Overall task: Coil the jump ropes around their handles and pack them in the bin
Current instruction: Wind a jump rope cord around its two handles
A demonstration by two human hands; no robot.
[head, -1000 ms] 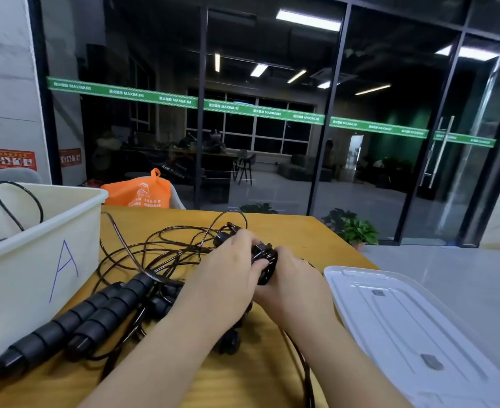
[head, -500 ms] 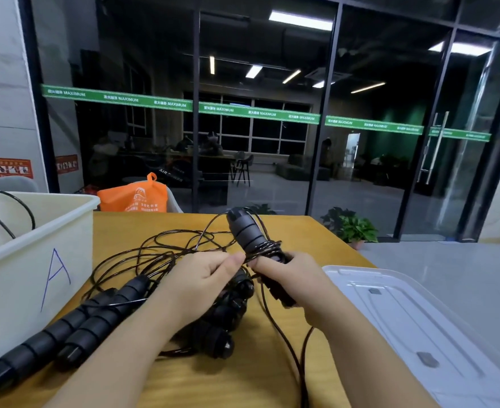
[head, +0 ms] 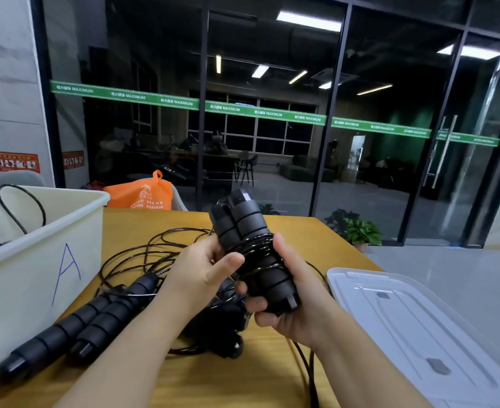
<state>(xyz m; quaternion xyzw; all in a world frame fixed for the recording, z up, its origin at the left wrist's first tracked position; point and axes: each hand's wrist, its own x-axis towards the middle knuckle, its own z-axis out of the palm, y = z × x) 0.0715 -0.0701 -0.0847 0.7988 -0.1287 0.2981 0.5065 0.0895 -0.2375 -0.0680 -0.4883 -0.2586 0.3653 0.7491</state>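
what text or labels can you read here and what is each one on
"A": hand-drawn in blue on the side of the white plastic bin.
"MAXIMUM": repeated in white on the green strip across the glass wall; the characters beside it are too small to read.
"AIR": partial white word behind the glass.
Red wall signs and orange bag print: too blurred.

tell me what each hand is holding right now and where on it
The right hand grips the paired jump rope handles around their lower half. The left hand pinches the rope coils wound round their middle.
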